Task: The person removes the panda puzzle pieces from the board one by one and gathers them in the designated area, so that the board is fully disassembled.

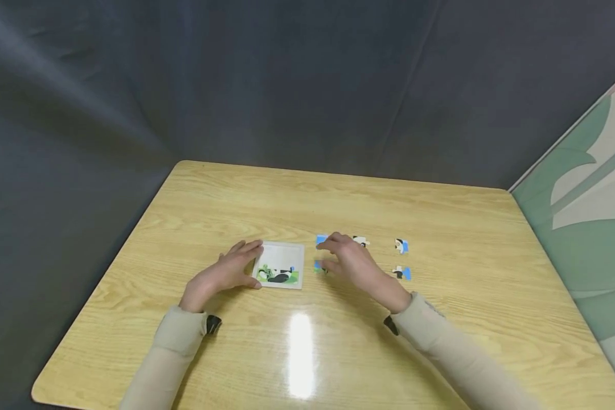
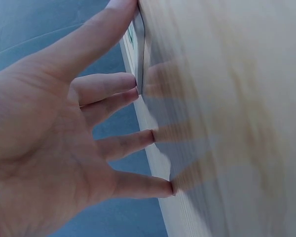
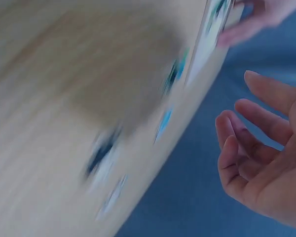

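Note:
A white square puzzle tray (image 1: 283, 250) lies on the table, its lower part filled with green, black and white picture pieces (image 1: 279, 276). Spread along its left side, my left hand (image 1: 227, 270) touches the rim with thumb and index finger; its other fingertips rest on the tabletop in the left wrist view. My right hand (image 1: 356, 265) hovers right of the tray with loosely bent fingers, and nothing shows in its grasp. Beneath it, partly covered, are a blue puzzle piece (image 1: 322, 238), a blue-green piece (image 1: 318, 266) and a white-and-black piece (image 1: 361, 240).
Farther right on the wooden table (image 1: 466, 245) lie two more pieces, an upper one (image 1: 402, 246) and a lower one (image 1: 402, 273). A dark curtain (image 1: 307, 85) hangs behind the table, and a green-and-white patterned cloth (image 1: 594, 228) borders its right side.

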`<action>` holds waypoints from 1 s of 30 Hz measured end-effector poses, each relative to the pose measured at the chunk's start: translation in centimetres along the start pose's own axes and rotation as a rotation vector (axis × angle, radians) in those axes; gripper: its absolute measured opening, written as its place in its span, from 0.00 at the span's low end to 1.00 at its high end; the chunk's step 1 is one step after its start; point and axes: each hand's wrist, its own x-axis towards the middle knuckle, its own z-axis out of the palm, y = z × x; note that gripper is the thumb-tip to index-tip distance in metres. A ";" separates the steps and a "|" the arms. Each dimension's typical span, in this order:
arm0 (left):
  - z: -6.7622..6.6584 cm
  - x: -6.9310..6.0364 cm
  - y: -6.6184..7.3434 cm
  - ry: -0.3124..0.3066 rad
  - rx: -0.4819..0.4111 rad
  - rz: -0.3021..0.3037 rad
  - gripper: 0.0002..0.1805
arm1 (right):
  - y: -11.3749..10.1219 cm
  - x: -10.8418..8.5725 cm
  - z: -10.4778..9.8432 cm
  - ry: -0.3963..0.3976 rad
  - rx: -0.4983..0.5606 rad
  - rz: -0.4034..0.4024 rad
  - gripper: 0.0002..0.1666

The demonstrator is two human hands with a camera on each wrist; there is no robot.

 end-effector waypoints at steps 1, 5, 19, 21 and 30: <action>0.0 0.0 0.0 0.000 -0.001 -0.001 0.49 | -0.7 0.6 0.6 -0.018 0.003 -0.014 0.19; -0.1 0.1 -0.1 0.004 -0.004 0.009 0.48 | -3.2 2.7 3.1 -0.114 0.026 -0.041 0.18; 0.0 0.4 0.2 -0.015 0.016 0.015 0.48 | -6.0 5.1 7.2 -0.251 -0.106 0.037 0.15; -0.1 0.5 0.2 -0.015 0.016 0.020 0.48 | -6.0 5.0 7.2 -0.243 -0.087 0.039 0.16; -0.1 0.3 0.0 -0.007 0.026 0.017 0.47 | -6.1 5.4 7.9 -0.215 0.001 0.081 0.15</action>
